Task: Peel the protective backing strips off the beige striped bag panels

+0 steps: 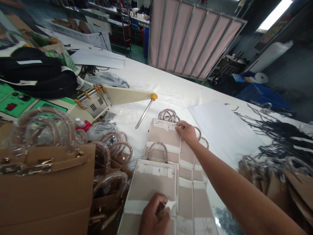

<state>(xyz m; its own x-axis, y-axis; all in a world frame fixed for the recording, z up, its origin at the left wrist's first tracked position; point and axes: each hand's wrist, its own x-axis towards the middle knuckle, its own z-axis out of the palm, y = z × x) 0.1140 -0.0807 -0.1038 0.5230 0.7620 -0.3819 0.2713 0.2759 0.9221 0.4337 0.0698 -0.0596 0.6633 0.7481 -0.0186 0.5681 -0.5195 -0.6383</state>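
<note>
My left hand [154, 215] is curled in a fist at the bottom, with a piece of white tape [170, 204] sticking out from it; the rest of what it holds is hidden. Under it lies the nearest beige bag panel [154, 186], with white tape pieces along its top and a plastic-wrapped handle [158, 147] beyond. My right hand [187, 132] pinches at the upper right corner of a second beige bag panel [162, 135], where a white tape strip [167, 125] ends at the fingertips. More panels [186, 187] overlap to the right.
Brown handbags [46, 186] with wrapped handles crowd the left. A screwdriver [144, 112] touches the arm of a green-and-cream machine [95, 104]. White sheets [220, 124], dark cords [274, 137] and more brown bags [276, 189] lie right. A pink-panelled rack [188, 39] stands behind the table.
</note>
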